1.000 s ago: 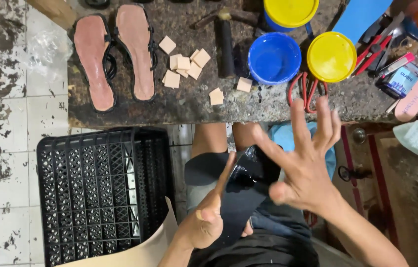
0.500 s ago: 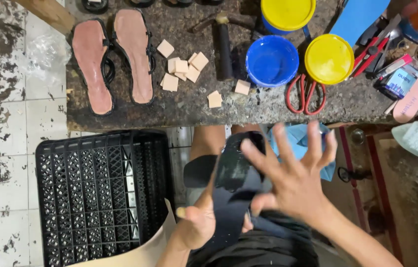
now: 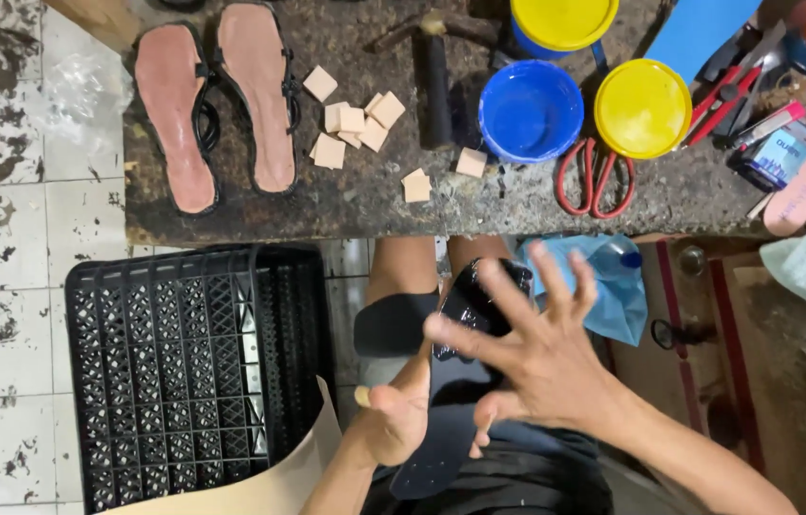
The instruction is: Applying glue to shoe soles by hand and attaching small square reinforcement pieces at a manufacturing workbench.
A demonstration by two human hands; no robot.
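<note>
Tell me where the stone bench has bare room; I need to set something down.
Free: the stone bench front strip, between the pink sandal soles and red-handled scissors. Crowded: right end, around the yellow lid and blue tub.

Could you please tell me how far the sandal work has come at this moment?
Looks done: two pink-soled sandals with black straps lie finished-looking on the dark stone bench. In hand: the left hand supports a black shoe sole from below, while the right hand presses its spread fingers on top. Probably left: this sole shows no straps; small tan square pieces and red-handled scissors lie unused.
</note>
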